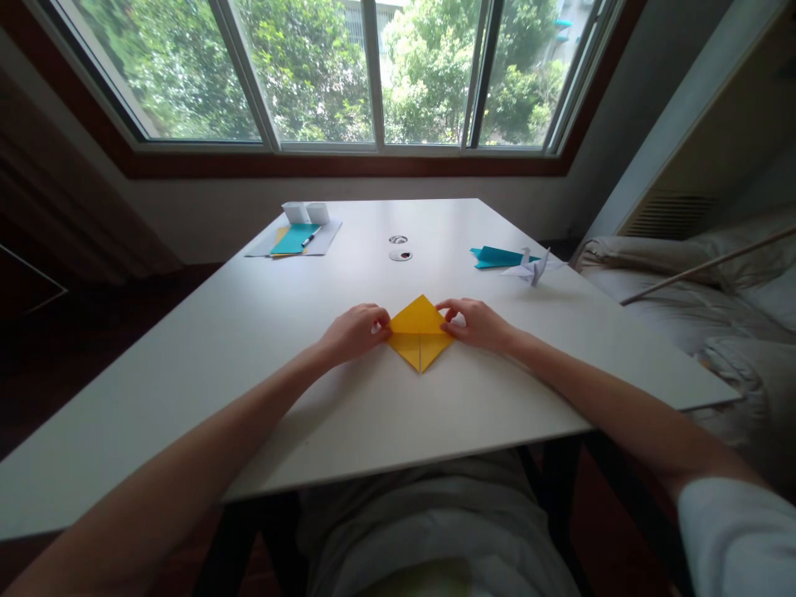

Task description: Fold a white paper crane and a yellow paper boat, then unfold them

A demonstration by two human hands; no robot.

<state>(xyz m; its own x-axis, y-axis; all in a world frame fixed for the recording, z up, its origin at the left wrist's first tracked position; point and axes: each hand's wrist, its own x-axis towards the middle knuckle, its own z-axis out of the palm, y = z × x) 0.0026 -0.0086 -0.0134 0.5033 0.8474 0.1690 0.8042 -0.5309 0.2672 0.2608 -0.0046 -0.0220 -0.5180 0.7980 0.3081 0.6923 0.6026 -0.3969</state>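
Yellow folded paper (pixel 419 332) sits at frame centre on the white surface (pixel 249 332), pinned between both hands: left hand (pixel 353 332) fingers pinch its left corner, right hand (pixel 476 323) fingers press its right corner. Its horizontal crease runs hand to hand, both equally near. Teal and white folded pieces (pixel 516 261) lie well apart, upper right.

Legible text, labels, brands, numbers, signs: none found. The folded yellow paper square (pixel 419 332) at the near middle of the white counter (pixel 249 348) carries no print. The teal paper sheet (pixel 293 239) on the pale sheets at the far left is plain. The teal folded paper (pixel 494 256) and white paper crane (pixel 531 269) at the far right bear no marks.
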